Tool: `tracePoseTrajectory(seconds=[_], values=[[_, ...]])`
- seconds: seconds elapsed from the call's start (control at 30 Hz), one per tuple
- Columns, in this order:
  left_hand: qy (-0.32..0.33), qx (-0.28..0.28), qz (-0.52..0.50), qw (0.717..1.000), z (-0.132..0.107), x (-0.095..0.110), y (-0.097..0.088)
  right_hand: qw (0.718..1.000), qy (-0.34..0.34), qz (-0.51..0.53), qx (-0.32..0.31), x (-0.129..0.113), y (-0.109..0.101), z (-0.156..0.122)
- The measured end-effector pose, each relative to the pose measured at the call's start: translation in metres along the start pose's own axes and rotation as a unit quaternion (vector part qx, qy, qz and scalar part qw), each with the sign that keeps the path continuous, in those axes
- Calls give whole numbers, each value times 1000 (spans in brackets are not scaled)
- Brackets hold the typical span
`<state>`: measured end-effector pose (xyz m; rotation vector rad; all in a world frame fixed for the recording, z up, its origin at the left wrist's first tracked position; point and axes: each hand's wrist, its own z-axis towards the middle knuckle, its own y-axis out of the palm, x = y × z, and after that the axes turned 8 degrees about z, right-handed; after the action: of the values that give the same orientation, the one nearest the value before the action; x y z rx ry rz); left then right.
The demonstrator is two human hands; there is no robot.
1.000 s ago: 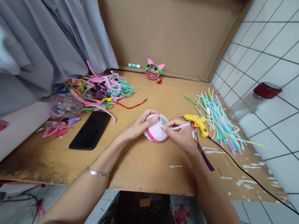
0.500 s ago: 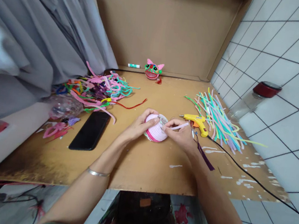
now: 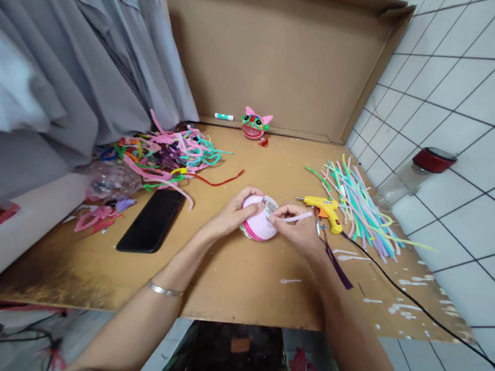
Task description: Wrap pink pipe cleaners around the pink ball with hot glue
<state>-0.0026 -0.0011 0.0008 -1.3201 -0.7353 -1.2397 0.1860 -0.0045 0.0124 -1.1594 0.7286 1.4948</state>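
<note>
A round ball (image 3: 258, 224), wrapped in rows of pale lilac pipe cleaner with a bright pink band low down, is held over the table. My left hand (image 3: 235, 214) grips its left side, thumb on top. Near the top of the ball a greyish, clear-looking patch shows between the rows. My right hand (image 3: 298, 224) pinches a lilac pipe cleaner (image 3: 297, 217) against the ball's right side, its loose end sticking out to the right. The fingertips hide where the strip meets the ball.
A yellow glue gun (image 3: 324, 210) with a black cord lies right of my hands, beside loose pipe cleaners (image 3: 359, 207). A black phone (image 3: 151, 221) and a tangled pipe-cleaner heap (image 3: 174, 150) are left. Behind stand a cat-like figure (image 3: 254, 126) and glue stick (image 3: 224, 117); a jar (image 3: 408, 174) stands right.
The camera view has tilted up slightly, so everything sits a little lower in the picture. Both hands keep nearly the same hold on the ball and the pipe cleaner.
</note>
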Motion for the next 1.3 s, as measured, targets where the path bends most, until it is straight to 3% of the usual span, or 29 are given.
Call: tracePoseTrajectory(seconds=[0.37,0.43,0.53,0.67,0.8,1.13,1.3], values=[[-2,17,-14,1000,3,-2,2,994,3,54,-98,6,-18,5],[1,18,-10,1000,4,-3,2,992,12,91,-86,9,-19,7],[6,13,4,1000,4,-4,2,993,3,116,-15,18,-17,9],[15,1,11,1000,5,-5,2,992,-85,-9,95,29,-13,8],[14,-3,8,1000,6,-5,3,952,-202,-178,144,33,-8,3],[30,-10,-2,999,8,-9,4,881,-311,-326,147,39,-5,1],[25,-14,14,999,5,-3,2,881,-307,-339,120,28,-2,-4]])
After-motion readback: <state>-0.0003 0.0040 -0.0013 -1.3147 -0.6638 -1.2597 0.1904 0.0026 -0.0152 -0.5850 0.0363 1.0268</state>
